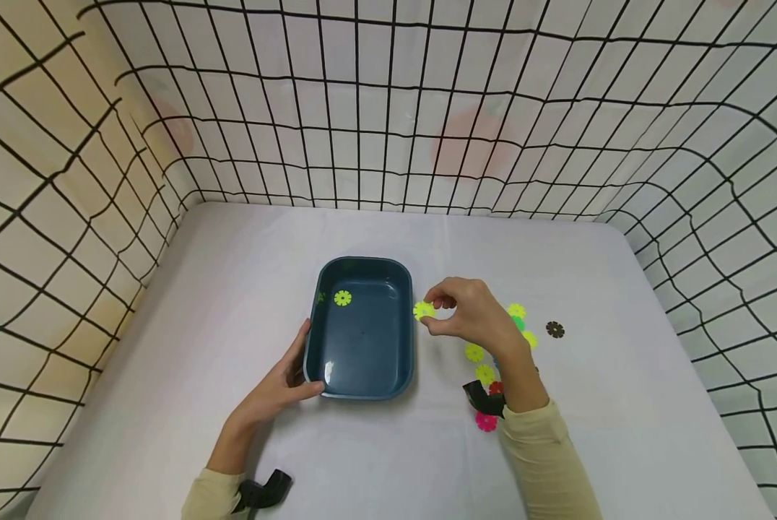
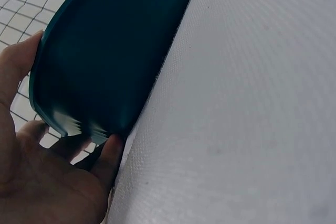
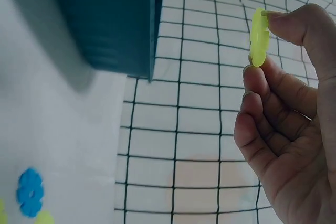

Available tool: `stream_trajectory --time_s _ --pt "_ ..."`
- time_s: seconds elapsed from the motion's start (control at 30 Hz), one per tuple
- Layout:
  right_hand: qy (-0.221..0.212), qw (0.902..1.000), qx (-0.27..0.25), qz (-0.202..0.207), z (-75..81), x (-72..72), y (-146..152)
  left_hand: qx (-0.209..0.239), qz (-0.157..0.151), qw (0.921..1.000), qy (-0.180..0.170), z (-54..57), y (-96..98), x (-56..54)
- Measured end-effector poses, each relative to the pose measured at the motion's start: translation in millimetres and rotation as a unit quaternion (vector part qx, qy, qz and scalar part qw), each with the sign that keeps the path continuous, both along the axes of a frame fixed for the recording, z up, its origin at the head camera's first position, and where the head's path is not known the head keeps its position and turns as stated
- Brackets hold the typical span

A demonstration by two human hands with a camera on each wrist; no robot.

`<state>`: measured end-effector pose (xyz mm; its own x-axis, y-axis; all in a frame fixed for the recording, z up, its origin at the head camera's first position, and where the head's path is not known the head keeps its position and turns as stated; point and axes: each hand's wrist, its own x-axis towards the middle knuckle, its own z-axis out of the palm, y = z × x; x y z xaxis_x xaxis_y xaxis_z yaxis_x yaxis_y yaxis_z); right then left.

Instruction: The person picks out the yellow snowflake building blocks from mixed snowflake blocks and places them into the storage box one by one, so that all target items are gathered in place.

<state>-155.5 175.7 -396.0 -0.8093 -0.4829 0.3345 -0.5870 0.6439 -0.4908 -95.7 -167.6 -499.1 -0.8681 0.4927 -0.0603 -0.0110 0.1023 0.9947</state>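
Note:
A yellow-green notched disc [image 1: 424,310] is pinched between the thumb and fingers of my right hand [image 1: 471,315], just off the tray's right rim. The right wrist view shows this disc [image 3: 259,38] edge-on, above the table. My left hand [image 1: 276,390] grips the near left corner of the blue plastic tray [image 1: 362,396], thumb on the rim and fingers along the outer side. In the left wrist view, fingertips reach low on the tray wall [image 2: 105,51]. One yellow-green disc [image 1: 342,298] lies inside the tray, towards its far left.
Several loose discs lie right of the tray, partly hidden by my right forearm: yellow-green [image 1: 474,352], pink [image 1: 486,422], red [image 1: 496,388] and blue [image 3: 30,192]. A dark brown disc [image 1: 554,329] sits farther right. Black wire mesh [image 1: 388,137] surrounds the white table [image 1: 232,260].

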Motion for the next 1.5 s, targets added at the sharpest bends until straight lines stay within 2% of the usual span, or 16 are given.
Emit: stream_trajectory --time_s 0.33,0.57,0.87,1.13,1.3,1.5 --pt "-0.012 0.9979 -0.025 0.058 17.2 -22.5 -45 0.004 -0.003 0.9999 0.011 -0.5 -2.3 -0.4" --pt "-0.036 0.9972 -0.015 0.064 24.7 -34.3 -72 0.014 -0.011 0.9998 0.007 -2.1 0.2 -1.0" --pt "-0.035 0.9959 -0.005 0.083 29.2 -47.8 -99 0.014 -0.003 0.9999 0.005 -1.3 -0.7 0.0" --pt "-0.032 0.995 -0.011 0.094 20.8 -59.6 -113 0.017 -0.015 0.9997 0.006 -1.8 -0.7 -1.6" --pt "-0.057 0.9924 -0.016 0.108 9.7 -66.5 -119 0.023 -0.018 0.9996 0.003 -2.4 -1.5 -1.2" --pt "-0.076 0.9916 -0.017 0.103 1.9 -71.4 -122 0.017 -0.019 0.9997 0.007 -2.3 -2.0 -2.1"
